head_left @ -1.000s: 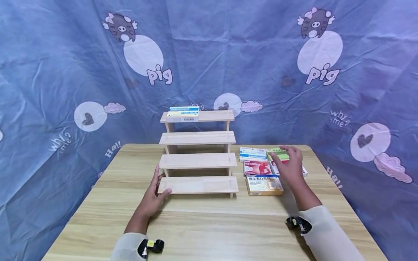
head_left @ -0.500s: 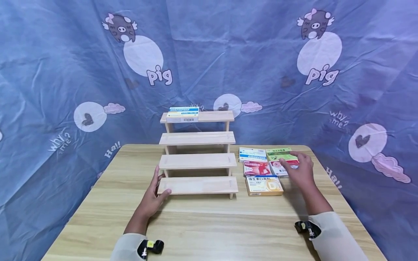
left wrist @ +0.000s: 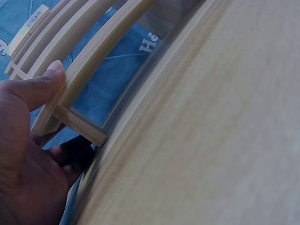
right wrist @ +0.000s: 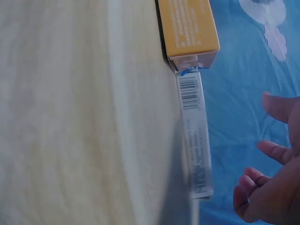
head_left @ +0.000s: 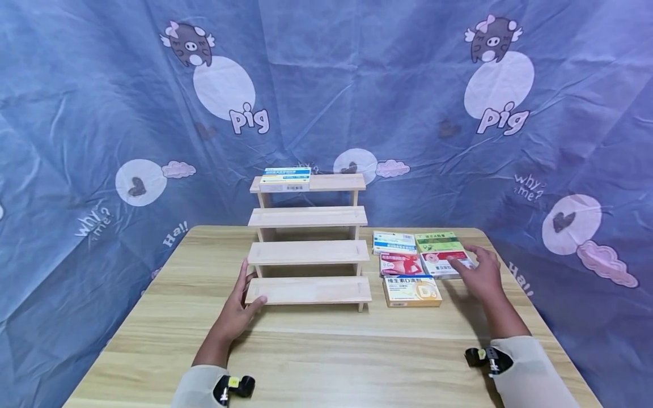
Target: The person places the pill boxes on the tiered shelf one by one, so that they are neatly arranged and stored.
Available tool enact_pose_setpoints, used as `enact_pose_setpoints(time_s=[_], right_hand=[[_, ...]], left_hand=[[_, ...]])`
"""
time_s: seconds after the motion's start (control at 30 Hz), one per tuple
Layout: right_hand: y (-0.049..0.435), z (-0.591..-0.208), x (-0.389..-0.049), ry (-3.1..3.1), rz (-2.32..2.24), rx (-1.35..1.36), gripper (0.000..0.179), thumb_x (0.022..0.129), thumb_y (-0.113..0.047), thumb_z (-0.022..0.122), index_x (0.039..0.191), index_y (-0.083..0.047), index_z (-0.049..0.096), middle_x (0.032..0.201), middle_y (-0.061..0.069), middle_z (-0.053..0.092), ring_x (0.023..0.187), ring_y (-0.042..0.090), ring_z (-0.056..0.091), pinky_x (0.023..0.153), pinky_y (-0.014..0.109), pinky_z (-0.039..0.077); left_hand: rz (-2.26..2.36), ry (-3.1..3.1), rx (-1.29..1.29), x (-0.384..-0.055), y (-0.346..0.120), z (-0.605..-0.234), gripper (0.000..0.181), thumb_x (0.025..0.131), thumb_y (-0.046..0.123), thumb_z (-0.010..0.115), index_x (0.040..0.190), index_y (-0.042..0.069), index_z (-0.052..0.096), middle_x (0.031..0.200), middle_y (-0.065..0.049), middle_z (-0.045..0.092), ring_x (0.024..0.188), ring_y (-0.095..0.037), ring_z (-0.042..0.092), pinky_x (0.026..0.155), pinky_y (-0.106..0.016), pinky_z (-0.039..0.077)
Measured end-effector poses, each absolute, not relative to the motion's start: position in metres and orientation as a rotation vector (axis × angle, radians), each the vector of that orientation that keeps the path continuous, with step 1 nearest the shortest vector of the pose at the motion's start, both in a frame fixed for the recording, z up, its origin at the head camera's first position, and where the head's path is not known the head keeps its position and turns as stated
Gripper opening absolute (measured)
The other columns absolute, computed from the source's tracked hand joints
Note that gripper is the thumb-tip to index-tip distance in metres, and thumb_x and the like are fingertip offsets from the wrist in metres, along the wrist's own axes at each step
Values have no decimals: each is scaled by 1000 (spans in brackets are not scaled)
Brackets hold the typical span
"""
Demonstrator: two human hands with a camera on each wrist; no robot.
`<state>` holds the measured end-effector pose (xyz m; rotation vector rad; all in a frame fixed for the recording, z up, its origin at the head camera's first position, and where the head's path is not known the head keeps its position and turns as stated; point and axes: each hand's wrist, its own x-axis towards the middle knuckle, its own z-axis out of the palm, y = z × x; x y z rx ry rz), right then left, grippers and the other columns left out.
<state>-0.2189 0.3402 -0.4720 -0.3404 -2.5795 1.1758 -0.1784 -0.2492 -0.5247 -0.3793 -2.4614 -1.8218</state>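
My left hand holds the left end of a four-tier wooden display stand. In the left wrist view its thumb lies over the lowest step, with the other fingers below and behind. My right hand is over the right end of a red-and-white medicine box, thumb and fingers spread. The right wrist view shows that hand apart from the box's barcoded side. Behind that box lies a green medicine box; to its left are a red one and a blue-and-white one.
An orange-and-white vitamin D box lies at the front of the group. Another blue-and-white box sits on the stand's top step, at the left. A blue printed cloth hangs behind the wooden table.
My right hand has moved right and toward me, from over the green box to the red-and-white box's right end, uncovering both boxes. The left hand keeps its hold on the stand.
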Motion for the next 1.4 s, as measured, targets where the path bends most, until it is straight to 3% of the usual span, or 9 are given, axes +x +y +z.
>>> enact_pose_setpoints(time_s=[0.4, 0.93, 1.17, 1.4], right_hand=[[368, -494, -218, -2597, 1223, -440, 73, 102, -31, 74, 157, 9, 46, 161, 43, 33, 152, 60, 32, 123, 72, 30], [379, -509, -219, -2687, 1345, -261, 76, 99, -15, 80, 162, 5, 45, 169, 42, 30, 157, 65, 25, 126, 76, 21], [384, -510, -221, -2749, 1271, -199, 83, 93, -15, 86, 163, 2, 45, 168, 43, 31, 156, 67, 25, 125, 78, 23], [387, -513, -222, -2754, 1260, -171, 80, 95, -16, 86, 162, 3, 47, 165, 43, 37, 155, 66, 29, 125, 76, 26]], left_hand=[[-1792, -2469, -389, -178, -250, -524, 107, 108, 12, 70, 177, 29, -10, 174, -31, 33, 156, -54, 42, 104, -9, 43], [-1774, -2505, -358, -178, -251, -523, 107, 108, 16, 70, 176, 30, -11, 176, -28, 31, 159, -51, 39, 106, -9, 40], [-1790, -2484, -379, -178, -251, -522, 106, 108, 15, 69, 177, 26, -11, 175, -30, 32, 156, -53, 42, 103, -11, 45], [-1773, -2500, -369, -179, -250, -524, 106, 108, 15, 69, 177, 28, -12, 176, -29, 32, 158, -52, 40, 103, -10, 44]])
